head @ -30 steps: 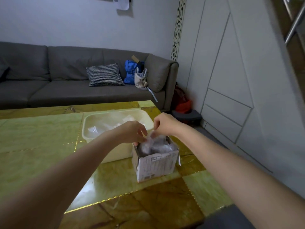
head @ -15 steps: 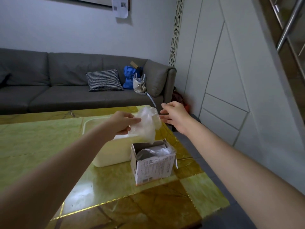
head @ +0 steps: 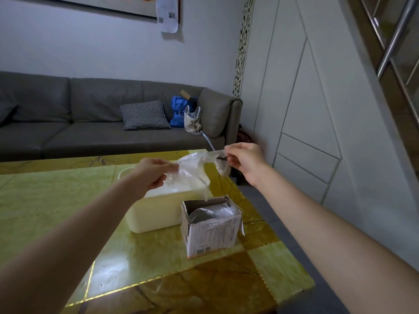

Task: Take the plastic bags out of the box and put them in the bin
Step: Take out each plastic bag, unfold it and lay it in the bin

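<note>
Nearest: two bare forearms reaching forward over a table [head: 56, 200] with a glossy green-and-amber tiled top. On the table, right of centre: one small cardboard box [head: 212, 232], white with printed text on its front, top flaps open, upright; crumpled plastic bags [head: 209, 213], greyish, fill its mouth. Just beside the box, on its left and slightly behind it: one cream plastic bin [head: 154, 211], rectangular, open-topped, its near right corner close to the box; whether the two touch cannot be told. Above the bin and box, in the air: one clear plastic bag [head: 195, 171], stretched between both hands, a loose tail hanging down towards the bin's right edge and the box's rear edge. The left hand [head: 154, 172] pinches the bag's left end, fingers curled and pressed together around the film. The right hand [head: 246, 160] pinches the bag's right end between thumb and fingertips, the other fingers folded in. The bin's inside is mostly hidden behind the left hand and the bag. Beyond the table: one long grey sofa [head: 68, 123] against the wall, bearing a black-and-white checked cushion [head: 145, 115], a blue bag [head: 180, 111] and a small pale bag [head: 192, 120] near its right armrest. Far wall: a sheet of paper [head: 167, 13] hanging at the edge of a framed picture. To the right: white panelled wall.
</note>
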The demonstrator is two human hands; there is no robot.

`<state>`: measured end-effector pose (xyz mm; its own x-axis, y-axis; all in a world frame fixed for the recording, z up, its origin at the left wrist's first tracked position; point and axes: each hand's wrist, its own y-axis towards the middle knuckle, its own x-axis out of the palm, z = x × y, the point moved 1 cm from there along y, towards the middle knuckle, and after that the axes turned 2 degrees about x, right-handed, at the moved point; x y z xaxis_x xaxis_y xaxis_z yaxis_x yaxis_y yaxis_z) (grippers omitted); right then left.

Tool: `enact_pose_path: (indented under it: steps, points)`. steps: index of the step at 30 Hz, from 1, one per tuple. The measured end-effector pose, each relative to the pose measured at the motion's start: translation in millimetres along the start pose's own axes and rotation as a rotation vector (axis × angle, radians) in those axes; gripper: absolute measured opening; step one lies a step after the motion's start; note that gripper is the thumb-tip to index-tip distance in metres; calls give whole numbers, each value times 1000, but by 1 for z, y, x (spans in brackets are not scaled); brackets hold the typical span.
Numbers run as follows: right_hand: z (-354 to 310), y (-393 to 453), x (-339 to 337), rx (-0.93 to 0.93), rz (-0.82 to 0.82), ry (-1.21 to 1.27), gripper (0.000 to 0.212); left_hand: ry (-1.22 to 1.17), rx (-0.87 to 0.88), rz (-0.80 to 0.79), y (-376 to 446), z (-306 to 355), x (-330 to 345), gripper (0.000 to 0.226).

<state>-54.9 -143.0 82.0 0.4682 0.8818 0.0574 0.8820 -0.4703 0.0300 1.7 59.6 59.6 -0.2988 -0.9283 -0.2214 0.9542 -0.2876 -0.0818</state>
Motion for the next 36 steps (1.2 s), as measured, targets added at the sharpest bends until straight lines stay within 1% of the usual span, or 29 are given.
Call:
enact_pose_path:
  steps: [1,3,4,5,7,9,11,13,14,15,16,17,18,19,21,22,24,26,27,28,29,30,32,33,34,36]
  points:
    - [-2,2,-3,-13,27,98,15,-27,-10,13,0,0,-1,11]
    - [-4,4,-8,-19,19,306,11,-108,-57,60,-1,0,-1,16]
    - [-4,5,-9,-29,-3,335,11,-142,-80,79,-1,0,-1,20]
    - [-4,5,-8,-47,-23,277,12,-155,-102,87,-1,0,1,22]
    - [-2,-1,-1,-125,-48,-4,9,-148,-133,75,-1,0,4,24]
    - [-3,-12,9,-280,-69,-266,3,-146,-159,62,-1,0,10,24]
    - [-5,-18,20,-432,-172,-481,16,-151,-181,50,-1,1,14,24]
    - [-3,-22,31,-505,-341,-801,33,-196,-199,23,-2,3,16,23]
    - [0,-23,36,-539,-396,-971,39,-227,-208,8,-2,4,17,22]
    - [3,-23,41,-586,-406,-1097,40,-251,-218,-7,-2,5,16,21]
    - [5,-22,45,-640,-375,-1156,35,-264,-226,-17,-2,5,16,19]
    - [5,-21,48,-694,-314,-1148,27,-267,-228,-16,-1,5,15,18]
    - [3,-18,50,-714,-231,-1090,21,-268,-221,-1,0,6,13,17]
    - [0,-15,51,-686,-142,-995,20,-257,-196,32,-1,7,10,17]
    - [-7,-5,47,-523,-18,-821,28,-169,-60,135,0,7,2,17]
    - [-9,0,45,-424,-1,-767,33,-87,50,156,2,7,-4,28]
    - [-13,5,44,-264,-56,-761,39,79,280,80,2,11,-10,58]
    - [-14,5,52,-184,-172,-689,35,234,406,-66,1,14,-6,84]
    - [-13,6,59,-141,-246,-590,25,290,429,-142,2,15,-1,91]
    - [-13,5,68,-84,-328,-467,14,314,432,-194,3,15,5,93]
    - [-13,4,77,-31,-408,-344,8,319,429,-195,5,13,9,89]
    - [-12,4,85,0,-466,-238,7,314,431,-131,8,9,9,77]
    - [-12,9,97,2,-511,-46,10,360,450,116,18,4,-3,44]
    - [-14,14,101,-11,-510,51,10,419,451,241,24,0,-14,32]
    - [-17,19,102,-30,-492,129,11,502,460,351,27,-2,-26,25]
    - [-18,30,100,-68,-454,240,14,687,485,517,31,-4,-50,20]
